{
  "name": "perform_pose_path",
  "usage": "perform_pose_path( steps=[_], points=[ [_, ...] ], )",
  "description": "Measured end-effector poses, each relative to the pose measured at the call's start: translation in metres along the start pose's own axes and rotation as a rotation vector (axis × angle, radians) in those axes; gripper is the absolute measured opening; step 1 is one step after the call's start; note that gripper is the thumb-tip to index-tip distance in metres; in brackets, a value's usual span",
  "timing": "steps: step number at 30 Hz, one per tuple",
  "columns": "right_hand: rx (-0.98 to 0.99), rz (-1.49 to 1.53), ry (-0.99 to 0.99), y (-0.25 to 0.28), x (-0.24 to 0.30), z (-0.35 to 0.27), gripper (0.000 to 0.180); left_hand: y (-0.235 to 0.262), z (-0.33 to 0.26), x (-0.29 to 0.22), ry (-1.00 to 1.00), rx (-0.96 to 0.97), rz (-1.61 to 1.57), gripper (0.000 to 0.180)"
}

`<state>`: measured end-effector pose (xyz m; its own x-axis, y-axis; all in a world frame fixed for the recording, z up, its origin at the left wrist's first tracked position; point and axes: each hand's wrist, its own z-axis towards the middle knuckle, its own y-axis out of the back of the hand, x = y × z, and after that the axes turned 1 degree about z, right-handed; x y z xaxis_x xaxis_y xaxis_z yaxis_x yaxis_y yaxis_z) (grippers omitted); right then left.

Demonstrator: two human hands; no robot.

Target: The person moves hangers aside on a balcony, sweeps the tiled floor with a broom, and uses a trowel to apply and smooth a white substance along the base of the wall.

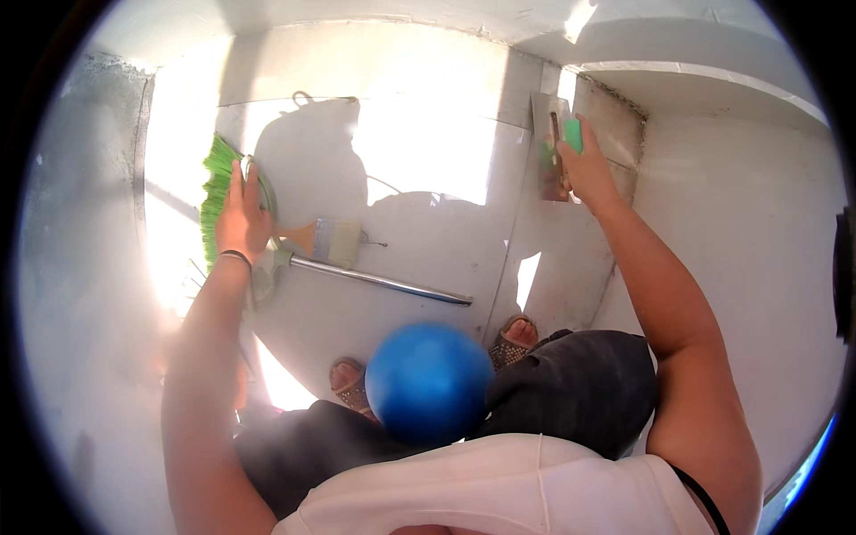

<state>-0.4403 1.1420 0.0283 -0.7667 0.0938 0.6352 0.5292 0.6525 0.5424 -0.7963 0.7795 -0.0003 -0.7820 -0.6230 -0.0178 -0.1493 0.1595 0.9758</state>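
My left hand (242, 218) is on the head of a broom, its fingers stretched along the frame beside the green bristles (215, 183). The broom's short silver handle (383, 281) slants to the right, low over the pale floor. A wide flat paintbrush (337, 242) with an orange-brown handle lies beside this hand; its handle end reaches the fingers. To the far right, my right hand (584, 169) is closed round the green grip of a plastering trowel (551, 147). The trowel's rectangular metal blade stands out to the left of the fingers.
A blue ball (430, 383) sits between my knees, above my sandalled feet (515, 341). Pale walls (731, 205) stand close on both sides and at the far end. Bright sun patches and dark shadows cover the floor (428, 241).
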Motion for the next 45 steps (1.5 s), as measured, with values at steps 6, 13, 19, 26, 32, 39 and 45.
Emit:
perform_pose_path(
  steps=[6,13,19,26,32,39,45],
  points=[
    [0.056,-0.161,-0.012,0.009,0.061,0.048,0.067,0.003,0.01,-0.01,0.05,0.054,-0.033,0.07],
    [0.115,-0.105,-0.019,0.012,0.064,0.054,0.064,0.021,0.014,-0.042,0.156,0.22,-0.073,0.07],
    [0.133,-0.275,0.042,0.032,0.013,0.01,0.058,0.019,0.007,-0.013,0.12,0.228,0.042,0.07],
    [0.226,-0.606,0.159,0.045,0.036,-0.002,0.056,0.019,0.008,-0.023,0.067,0.21,0.076,0.071],
    [0.196,-0.732,0.287,0.076,0.01,0.01,0.055,0.017,0.009,-0.024,0.052,0.188,0.088,0.072],
    [0.296,-0.756,0.193,0.076,0.026,0.021,0.055,0.011,0.007,-0.019,0.086,0.132,0.053,0.068],
    [0.218,-0.63,0.319,0.075,-0.006,0.025,0.054,0.031,0.014,-0.031,0.106,0.225,-0.067,0.067]
  ],
)
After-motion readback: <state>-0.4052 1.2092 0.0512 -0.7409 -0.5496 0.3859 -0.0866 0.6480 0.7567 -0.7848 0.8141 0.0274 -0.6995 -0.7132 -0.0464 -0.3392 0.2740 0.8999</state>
